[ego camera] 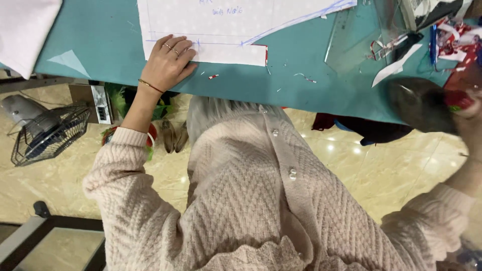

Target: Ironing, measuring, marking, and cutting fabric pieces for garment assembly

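Paper (211,30), a white pattern sheet ruled with blue lines, lies flat on the teal desk (100,35) at twelve o'clock from the person. It looks thin, light and easily creased, best pinned flat or lifted by an edge. The left hand (168,62) presses its lower corner, fingers spread flat, holding nothing. The right hand (464,108), at three o'clock, is blurred; I cannot tell its grip.

Paper sheet (221,30): on the surface (100,35), at its near edge.
Left hand (168,62): on the sheet's near-left corner.
Scraps (401,50): toward the right end.
Fan (45,133): on the floor, below the left end.
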